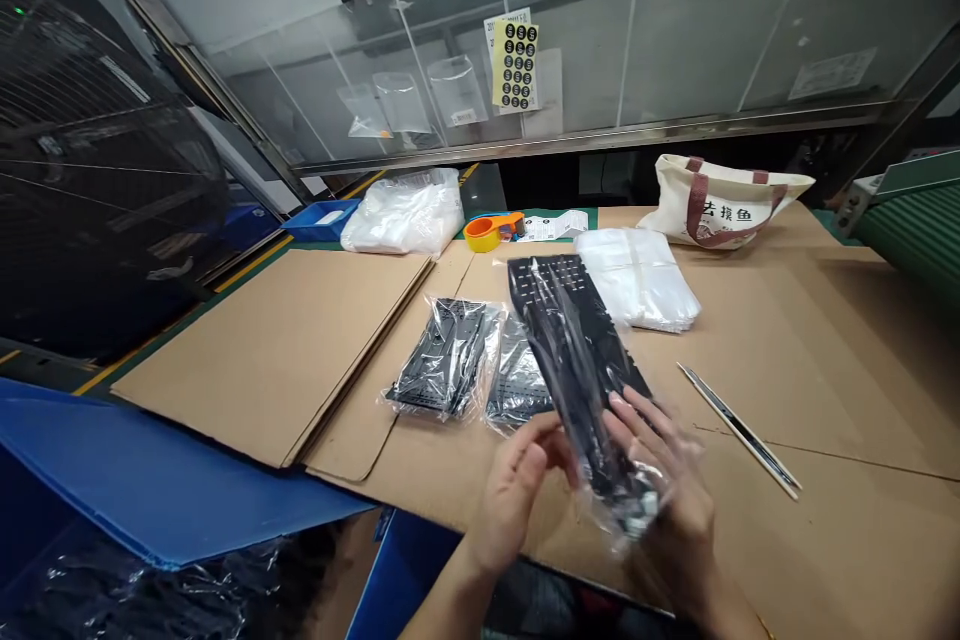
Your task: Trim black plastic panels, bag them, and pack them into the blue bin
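Note:
A clear plastic bag with black slotted plastic parts (574, 350) is held tilted above the cardboard between both hands. My left hand (517, 485) is closed at its lower left edge, with the fingertips partly hidden behind it. My right hand (664, 465) grips its lower right side, the fingers lying across the film. Something silvery (641, 510) shows at the bag's lower end. Beyond my left hand lie two more packs, one bagged black pack (442, 355) and another bagged black pack (517, 380) partly covered by the held one.
A stack of clear bags (637, 280), tweezers (739, 430) and a tote bag (724, 205) lie on the right. Orange-yellow tape (487, 232) and a white plastic bundle (405, 210) stand at the back. Left are cardboard sheets (277, 340) and a blue bin (172, 490).

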The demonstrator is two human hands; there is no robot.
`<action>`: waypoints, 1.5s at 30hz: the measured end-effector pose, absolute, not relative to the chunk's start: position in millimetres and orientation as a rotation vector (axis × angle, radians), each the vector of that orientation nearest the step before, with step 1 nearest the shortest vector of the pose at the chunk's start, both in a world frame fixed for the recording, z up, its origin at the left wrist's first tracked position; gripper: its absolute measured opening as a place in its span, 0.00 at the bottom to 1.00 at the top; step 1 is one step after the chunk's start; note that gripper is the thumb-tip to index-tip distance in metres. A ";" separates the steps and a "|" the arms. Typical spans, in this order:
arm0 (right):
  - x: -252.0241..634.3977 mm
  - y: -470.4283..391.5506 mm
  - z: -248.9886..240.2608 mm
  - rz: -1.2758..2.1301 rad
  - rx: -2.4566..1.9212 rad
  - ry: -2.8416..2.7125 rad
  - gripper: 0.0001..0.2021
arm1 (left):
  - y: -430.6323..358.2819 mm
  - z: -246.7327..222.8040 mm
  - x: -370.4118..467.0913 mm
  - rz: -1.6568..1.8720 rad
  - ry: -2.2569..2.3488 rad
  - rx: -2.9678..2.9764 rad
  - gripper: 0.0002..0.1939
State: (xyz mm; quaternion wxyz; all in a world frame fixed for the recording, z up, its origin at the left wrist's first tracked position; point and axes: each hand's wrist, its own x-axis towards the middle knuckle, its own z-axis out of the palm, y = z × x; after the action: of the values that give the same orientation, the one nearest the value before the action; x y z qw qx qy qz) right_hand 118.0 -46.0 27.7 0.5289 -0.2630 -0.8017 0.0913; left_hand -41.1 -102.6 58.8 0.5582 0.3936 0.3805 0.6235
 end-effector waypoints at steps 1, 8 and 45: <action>118.7 -47.1 27.9 0.280 -0.626 -1.889 0.26 | -97.2 56.4 -42.4 1.523 0.907 0.899 0.24; 103.8 -68.5 11.9 0.719 -0.731 -1.639 0.21 | -60.2 64.8 -28.0 1.657 0.877 0.630 0.37; 136.1 -61.9 -24.5 1.647 -1.075 -1.086 0.19 | -36.8 83.4 -203.7 0.523 2.779 1.411 0.30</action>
State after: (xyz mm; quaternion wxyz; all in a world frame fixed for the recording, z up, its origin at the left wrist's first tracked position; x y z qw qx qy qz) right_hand 136.1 -61.9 -24.5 0.4327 -0.4316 -0.4358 0.6608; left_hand -203.7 -36.8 83.4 -0.0093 0.4464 0.8793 0.1655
